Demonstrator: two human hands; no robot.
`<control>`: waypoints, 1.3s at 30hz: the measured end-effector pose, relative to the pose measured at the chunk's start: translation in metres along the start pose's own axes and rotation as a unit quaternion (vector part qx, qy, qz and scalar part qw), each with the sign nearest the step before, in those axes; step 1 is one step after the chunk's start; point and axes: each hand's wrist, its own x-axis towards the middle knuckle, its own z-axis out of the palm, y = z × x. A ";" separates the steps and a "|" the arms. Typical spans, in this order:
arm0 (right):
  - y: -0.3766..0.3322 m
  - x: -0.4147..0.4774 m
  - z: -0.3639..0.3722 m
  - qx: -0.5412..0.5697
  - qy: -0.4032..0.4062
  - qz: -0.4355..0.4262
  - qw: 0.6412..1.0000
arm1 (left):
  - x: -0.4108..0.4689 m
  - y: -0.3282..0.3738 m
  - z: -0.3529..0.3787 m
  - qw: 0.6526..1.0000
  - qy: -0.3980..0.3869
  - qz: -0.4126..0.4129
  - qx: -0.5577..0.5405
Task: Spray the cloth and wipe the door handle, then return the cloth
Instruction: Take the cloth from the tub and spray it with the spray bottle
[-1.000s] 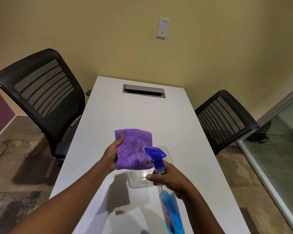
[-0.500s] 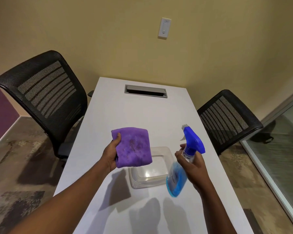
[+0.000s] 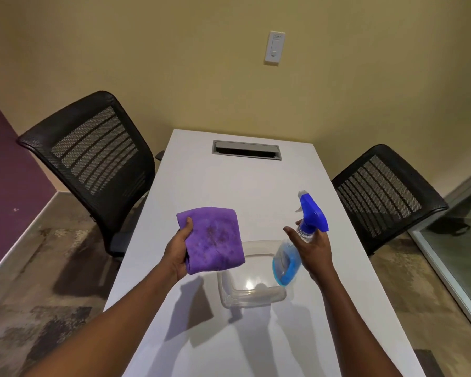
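Cloth held up, sprayer at the ready, over the desk.

Head view: my left hand point(image 3: 178, 250) is clamped on the folded purple cloth point(image 3: 212, 239), thumb on its face, held up above the white desk point(image 3: 229, 191). My right hand point(image 3: 312, 250) is wrapped round the neck of the blue spray bottle point(image 3: 299, 240), which tilts with its nozzle up and away from the cloth. A clear container point(image 3: 252, 291) sits on the desk just below both. I judge this the spraying step; next I need to turn the nozzle toward the cloth or head for the door handle, which isn't in view.
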 end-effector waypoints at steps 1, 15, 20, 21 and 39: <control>0.002 0.003 0.002 0.003 -0.001 0.002 1.000 | -0.002 0.001 -0.001 1.000 0.002 0.000 0.000; 0.045 0.032 0.031 0.040 0.006 0.061 0.997 | -0.014 -0.001 -0.012 1.000 0.027 0.003 0.011; 0.063 0.035 0.032 0.037 0.006 0.085 0.996 | -0.019 0.003 -0.016 0.999 0.042 0.005 0.033; 0.065 0.036 0.032 0.039 0.007 0.089 0.995 | -0.019 0.003 -0.018 0.998 0.047 0.006 0.034; 0.092 0.045 0.034 0.063 0.011 0.135 0.989 | -0.015 0.004 -0.014 0.998 0.051 0.011 0.035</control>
